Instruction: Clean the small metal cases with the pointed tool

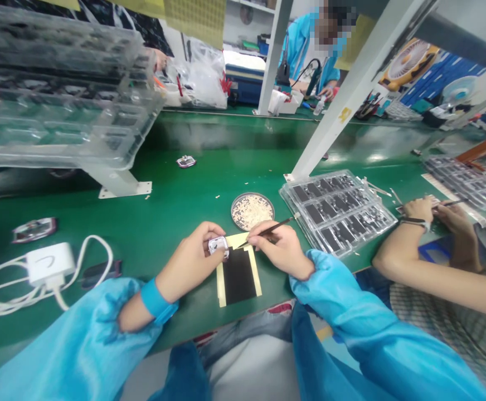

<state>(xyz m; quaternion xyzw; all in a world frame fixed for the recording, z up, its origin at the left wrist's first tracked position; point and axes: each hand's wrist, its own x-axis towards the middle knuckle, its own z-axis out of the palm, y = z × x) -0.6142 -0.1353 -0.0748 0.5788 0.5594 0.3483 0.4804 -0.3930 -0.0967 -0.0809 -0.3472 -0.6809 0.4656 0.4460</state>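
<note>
Between the thumb and fingers of my left hand [197, 253] is a small white-rimmed part [218, 247], rounded at its corners. My right hand [278, 248] grips dark tweezers [274, 226], their tips pointing left over a yellow-edged strip. Under both hands lies a black sheet [238, 278] bordered with pale yellow tape [221, 289]. Just beyond them stands a round dish [252, 210] full of small pale and dark bits. Whether the tweezer tips hold anything is too small to tell.
A clear tray [339, 211] of black parts sits right of the dish. White cables with an adapter [50, 264] lie left. Stacked clear trays [59, 100] stand on a raised shelf at upper left. A co-worker's arms [410, 245] work at right; another person [314, 50] is across the bench.
</note>
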